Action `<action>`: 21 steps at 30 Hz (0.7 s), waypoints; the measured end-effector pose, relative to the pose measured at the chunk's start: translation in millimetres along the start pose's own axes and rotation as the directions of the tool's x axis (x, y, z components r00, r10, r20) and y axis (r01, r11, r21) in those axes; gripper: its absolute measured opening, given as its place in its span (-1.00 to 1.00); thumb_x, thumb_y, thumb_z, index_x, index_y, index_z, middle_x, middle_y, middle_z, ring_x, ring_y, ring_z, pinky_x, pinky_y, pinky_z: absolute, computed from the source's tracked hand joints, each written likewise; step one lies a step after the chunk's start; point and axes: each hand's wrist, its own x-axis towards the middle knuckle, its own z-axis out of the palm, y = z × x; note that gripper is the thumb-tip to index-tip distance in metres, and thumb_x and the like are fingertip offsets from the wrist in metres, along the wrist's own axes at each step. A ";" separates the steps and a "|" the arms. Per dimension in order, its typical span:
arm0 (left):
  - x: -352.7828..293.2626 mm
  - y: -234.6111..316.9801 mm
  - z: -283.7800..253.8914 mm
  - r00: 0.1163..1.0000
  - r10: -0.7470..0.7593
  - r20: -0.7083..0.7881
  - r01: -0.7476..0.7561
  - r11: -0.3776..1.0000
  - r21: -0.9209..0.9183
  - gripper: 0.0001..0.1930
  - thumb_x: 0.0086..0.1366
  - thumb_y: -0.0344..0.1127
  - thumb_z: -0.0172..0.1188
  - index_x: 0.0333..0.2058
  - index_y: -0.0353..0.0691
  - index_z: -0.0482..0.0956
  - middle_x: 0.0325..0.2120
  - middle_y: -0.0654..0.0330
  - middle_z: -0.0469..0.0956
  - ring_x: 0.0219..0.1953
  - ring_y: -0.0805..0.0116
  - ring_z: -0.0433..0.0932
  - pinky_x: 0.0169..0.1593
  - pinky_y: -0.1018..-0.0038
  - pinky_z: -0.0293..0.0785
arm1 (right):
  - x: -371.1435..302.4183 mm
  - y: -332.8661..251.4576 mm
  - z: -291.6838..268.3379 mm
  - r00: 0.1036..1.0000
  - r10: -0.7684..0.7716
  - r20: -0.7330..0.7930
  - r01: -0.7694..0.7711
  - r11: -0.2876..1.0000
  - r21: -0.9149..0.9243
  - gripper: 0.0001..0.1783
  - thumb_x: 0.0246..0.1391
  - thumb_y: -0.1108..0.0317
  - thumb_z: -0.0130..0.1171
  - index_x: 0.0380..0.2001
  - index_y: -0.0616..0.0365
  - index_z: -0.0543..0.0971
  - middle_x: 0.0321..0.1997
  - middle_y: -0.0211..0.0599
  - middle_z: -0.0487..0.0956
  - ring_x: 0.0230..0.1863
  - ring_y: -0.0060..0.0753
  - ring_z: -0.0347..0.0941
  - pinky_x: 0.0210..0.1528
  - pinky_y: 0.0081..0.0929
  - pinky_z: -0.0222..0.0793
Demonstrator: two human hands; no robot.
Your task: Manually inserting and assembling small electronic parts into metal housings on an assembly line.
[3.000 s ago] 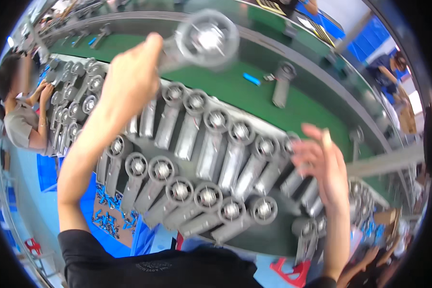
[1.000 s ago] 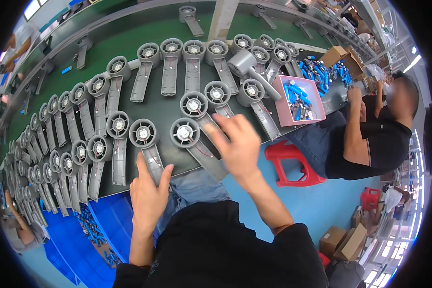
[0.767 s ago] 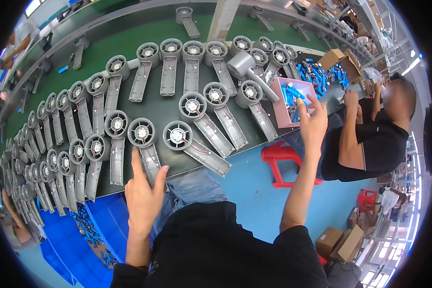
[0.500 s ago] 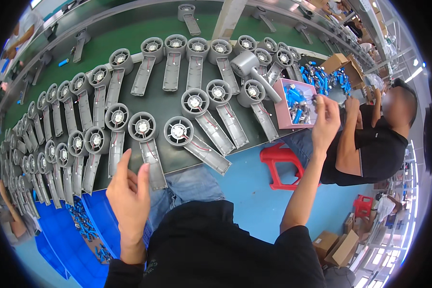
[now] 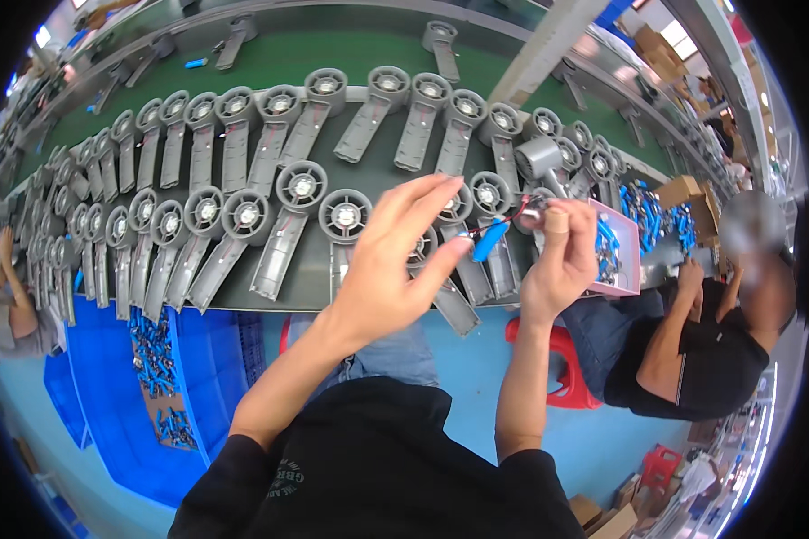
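My right hand [image 5: 562,265] pinches a small metallic part that looks like a motor [image 5: 534,212], with red and dark wires running from it. A blue cylindrical battery [image 5: 490,241] hangs on those wires. My left hand [image 5: 395,256] is raised with fingers stretched out and thumb apart; its thumb tip is close to the battery's left side, and whether they touch I cannot tell. Behind both hands lie grey handheld fan housings, one fan housing [image 5: 345,216] just left of my left hand, with round fan heads and open handles. My hands partly hide several of them.
Rows of fan housings [image 5: 246,216] cover the dark table. A pink box [image 5: 634,247] of blue batteries stands right of my right hand, beside more batteries [image 5: 640,207] and cardboard. Blue bins [image 5: 211,359] sit lower left. A person [image 5: 701,350] works at right, near a red stool [image 5: 573,382].
My right hand has come left from the pink box, bringing the wired motor and battery. My left hand has risen and moved right toward them. The view has shifted.
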 end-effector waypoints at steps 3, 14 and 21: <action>5.3 -4.2 0.2 0.999 0.008 0.034 -0.007 1.000 -0.012 -0.50 0.16 -0.44 0.29 0.10 -0.32 0.48 -0.01 -0.01 0.54 0.01 0.13 0.54 0.09 0.35 0.42 | -6.6 0.6 12.7 0.999 0.020 0.037 -0.021 0.999 0.033 -0.88 0.29 0.51 0.05 -0.25 0.37 0.54 -0.15 -0.27 0.44 -0.28 -0.56 0.47 -0.24 -0.61 0.52; 4.6 -9.9 6.5 0.984 0.169 0.064 -0.172 0.984 0.054 -0.80 0.02 -0.60 0.30 -0.32 -0.28 0.66 -0.44 0.13 0.61 -0.32 0.19 0.59 -0.23 0.38 0.43 | -13.3 18.6 18.5 0.974 -0.135 0.182 0.183 0.941 -0.285 -0.93 0.22 0.56 0.13 -0.26 0.34 0.56 -0.22 -0.30 0.46 -0.30 -0.58 0.40 -0.32 -0.65 0.39; -5.4 -0.9 -1.0 0.987 0.155 0.052 -0.155 0.988 0.009 -0.81 0.03 -0.66 0.26 -0.34 -0.31 0.67 -0.44 0.13 0.61 -0.36 0.26 0.61 -0.27 0.45 0.47 | -12.5 13.7 18.3 0.969 0.156 0.190 -0.142 0.987 -0.081 -0.88 0.28 0.52 0.04 -0.25 0.33 0.56 -0.23 -0.35 0.47 -0.31 -0.61 0.41 -0.27 -0.64 0.34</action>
